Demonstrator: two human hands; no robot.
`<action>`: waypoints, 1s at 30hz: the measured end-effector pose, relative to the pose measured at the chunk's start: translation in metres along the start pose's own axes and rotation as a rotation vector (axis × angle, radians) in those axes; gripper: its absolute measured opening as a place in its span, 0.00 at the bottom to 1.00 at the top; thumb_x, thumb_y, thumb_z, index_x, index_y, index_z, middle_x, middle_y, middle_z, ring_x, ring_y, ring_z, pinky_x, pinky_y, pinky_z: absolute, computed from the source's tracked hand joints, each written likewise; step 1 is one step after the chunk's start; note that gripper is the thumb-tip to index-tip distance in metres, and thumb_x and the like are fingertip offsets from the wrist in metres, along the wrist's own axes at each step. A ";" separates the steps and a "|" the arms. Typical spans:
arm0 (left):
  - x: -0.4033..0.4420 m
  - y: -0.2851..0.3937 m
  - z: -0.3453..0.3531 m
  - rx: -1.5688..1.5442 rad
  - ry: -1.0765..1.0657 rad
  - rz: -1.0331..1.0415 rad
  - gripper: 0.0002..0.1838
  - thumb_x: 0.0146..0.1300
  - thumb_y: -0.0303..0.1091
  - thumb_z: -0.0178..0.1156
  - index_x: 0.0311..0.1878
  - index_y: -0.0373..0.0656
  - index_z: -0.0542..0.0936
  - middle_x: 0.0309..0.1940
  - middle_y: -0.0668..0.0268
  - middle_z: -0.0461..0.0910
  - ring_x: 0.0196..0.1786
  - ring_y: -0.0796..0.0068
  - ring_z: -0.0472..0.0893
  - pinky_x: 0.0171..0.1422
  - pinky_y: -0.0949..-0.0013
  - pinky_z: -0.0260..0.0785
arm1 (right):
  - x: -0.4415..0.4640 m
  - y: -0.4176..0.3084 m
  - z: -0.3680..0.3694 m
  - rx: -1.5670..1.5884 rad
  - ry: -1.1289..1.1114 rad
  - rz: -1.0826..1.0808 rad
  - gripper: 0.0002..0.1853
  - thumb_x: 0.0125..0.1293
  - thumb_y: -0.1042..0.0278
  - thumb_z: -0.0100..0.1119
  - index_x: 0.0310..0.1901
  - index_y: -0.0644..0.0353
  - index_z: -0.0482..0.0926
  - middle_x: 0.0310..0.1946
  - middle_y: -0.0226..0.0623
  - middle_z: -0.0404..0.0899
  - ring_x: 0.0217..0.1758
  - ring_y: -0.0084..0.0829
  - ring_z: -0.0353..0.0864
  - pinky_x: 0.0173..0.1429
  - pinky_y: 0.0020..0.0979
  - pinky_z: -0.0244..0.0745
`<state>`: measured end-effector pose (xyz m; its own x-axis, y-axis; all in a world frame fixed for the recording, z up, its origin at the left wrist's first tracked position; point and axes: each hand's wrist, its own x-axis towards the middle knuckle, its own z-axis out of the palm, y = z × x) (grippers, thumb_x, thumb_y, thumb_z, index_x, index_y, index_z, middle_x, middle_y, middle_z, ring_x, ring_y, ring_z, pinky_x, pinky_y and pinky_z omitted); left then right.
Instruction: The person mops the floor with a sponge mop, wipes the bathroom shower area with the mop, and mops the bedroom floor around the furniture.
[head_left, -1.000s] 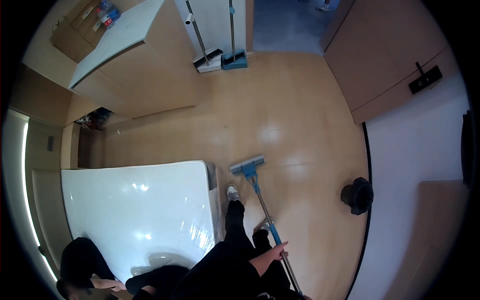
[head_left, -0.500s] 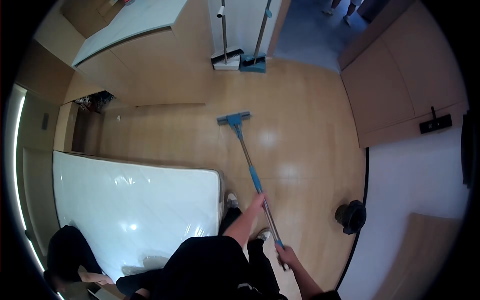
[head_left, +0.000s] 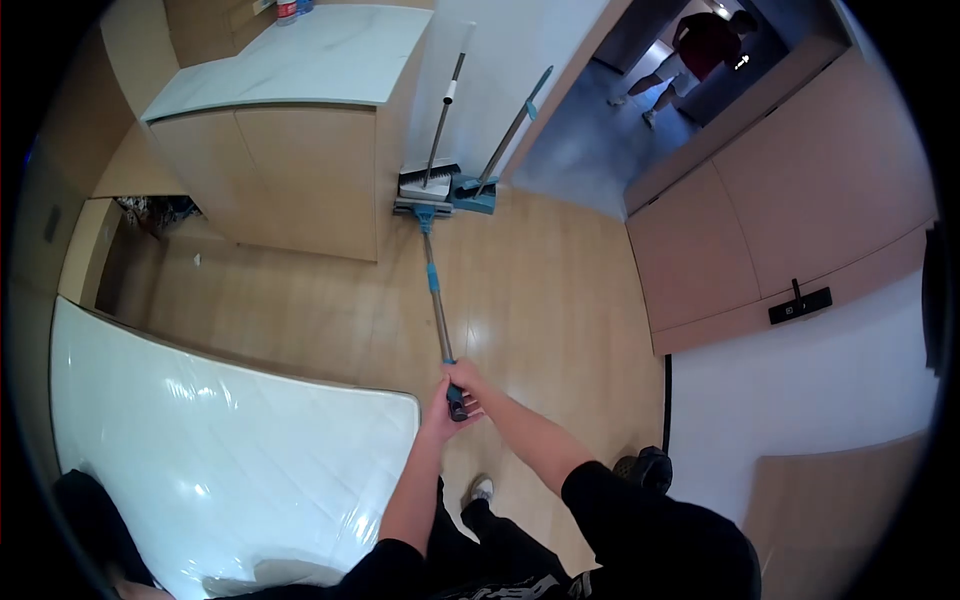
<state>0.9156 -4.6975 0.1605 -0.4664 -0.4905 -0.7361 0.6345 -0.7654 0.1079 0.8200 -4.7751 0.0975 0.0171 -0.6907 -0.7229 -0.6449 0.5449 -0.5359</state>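
Observation:
A mop (head_left: 436, 290) with a blue and grey head stretches away from me over the wooden floor. Both hands are closed round the end of its handle: my left hand (head_left: 440, 412) lies beside and under the grip, and my right hand (head_left: 463, 376) wraps the pole just above it. The mop head rests on the floor, right in front of a white dustpan (head_left: 425, 188) with a black broom. A blue dustpan (head_left: 475, 200) with a second broom stands close on its right, against the wall.
A plastic-wrapped mattress (head_left: 240, 430) lies at the left, with another person (head_left: 95, 525) at its lower corner. Back left is a cabinet (head_left: 290, 170). Beyond the open door (head_left: 720, 210) a person (head_left: 690, 60) bends forward. A black bin (head_left: 648, 468) stands by the right wall.
The mop has moved forward, its head now by the dustpans. My hands have come together at the handle's end. The view has tilted up, showing more of the doorway.

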 end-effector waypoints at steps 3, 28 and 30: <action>0.017 -0.014 -0.019 -0.077 0.022 0.044 0.18 0.56 0.55 0.50 0.33 0.48 0.71 0.18 0.73 0.66 0.18 0.80 0.64 0.21 0.76 0.59 | 0.030 -0.006 0.001 -0.266 0.061 -0.143 0.32 0.44 0.54 0.58 0.44 0.75 0.67 0.37 0.58 0.73 0.39 0.46 0.76 0.43 0.36 0.72; -0.068 -0.154 0.044 0.459 0.529 -0.035 0.18 0.52 0.42 0.58 0.14 0.44 0.66 0.06 0.70 0.63 0.08 0.77 0.65 0.11 0.75 0.54 | 0.007 0.074 0.010 0.042 -0.116 -0.071 0.38 0.50 0.78 0.44 0.63 0.50 0.41 0.28 0.49 0.72 0.19 0.38 0.74 0.24 0.37 0.71; -0.031 -0.133 0.066 0.344 0.452 0.071 0.15 0.53 0.38 0.55 0.17 0.44 0.64 0.06 0.70 0.62 0.06 0.80 0.61 0.09 0.75 0.51 | 0.058 0.058 -0.009 -0.091 0.042 -0.105 0.35 0.55 0.72 0.46 0.63 0.50 0.41 0.26 0.50 0.74 0.20 0.39 0.75 0.26 0.38 0.71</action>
<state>0.8050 -4.6085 0.2130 -0.0718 -0.3767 -0.9235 0.3823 -0.8656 0.3233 0.7769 -4.7884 0.0284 0.0576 -0.7621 -0.6449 -0.7082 0.4241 -0.5644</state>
